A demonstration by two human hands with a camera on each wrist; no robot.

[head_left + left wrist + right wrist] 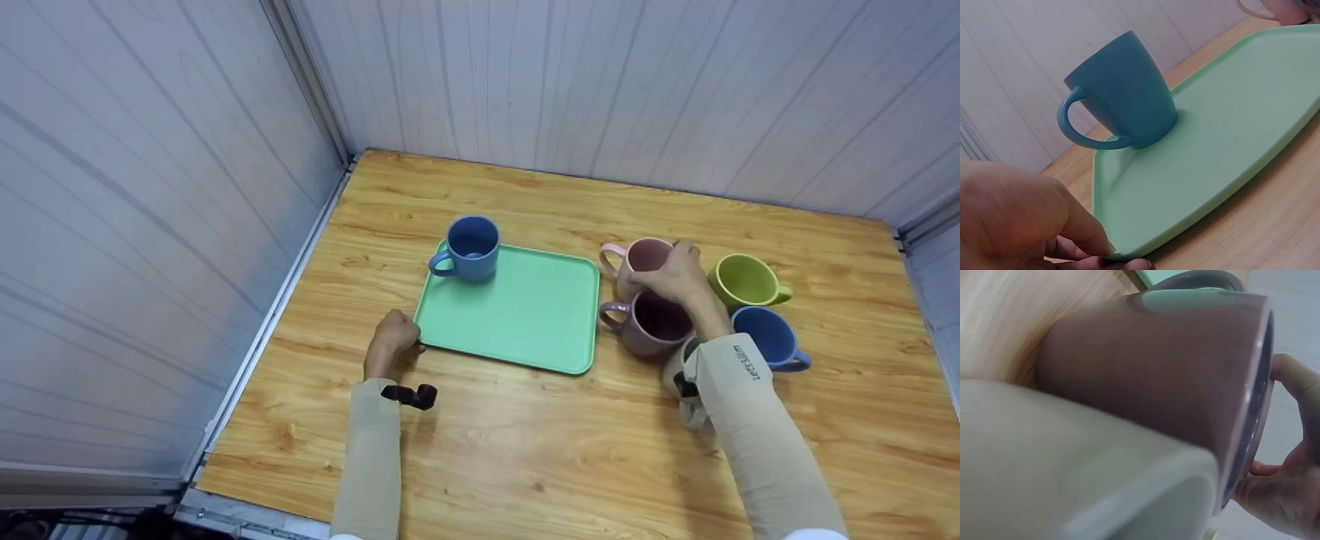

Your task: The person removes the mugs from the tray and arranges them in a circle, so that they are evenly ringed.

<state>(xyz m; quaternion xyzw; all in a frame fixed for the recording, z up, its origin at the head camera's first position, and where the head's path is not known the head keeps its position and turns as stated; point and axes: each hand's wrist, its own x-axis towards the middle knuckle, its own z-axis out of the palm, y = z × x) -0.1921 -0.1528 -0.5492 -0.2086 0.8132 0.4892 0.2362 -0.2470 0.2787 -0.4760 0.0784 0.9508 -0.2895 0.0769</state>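
My left hand pinches the near left corner of a green tray, thumb on top and fingers beneath in the left wrist view. A blue mug stands upright on the tray's far left part, its handle pointing left. To the right of the tray, my right hand grips a pink mug by its upper part, thumb on the near side and fingers on the right side. Close in front stands a purple mug, which hides the pink one in the right wrist view.
A white mug stands beside the purple one, partly under my right forearm in the head view. Further right are a yellow-green mug and a second blue mug. Pale panel walls bound the wooden table behind and at the left.
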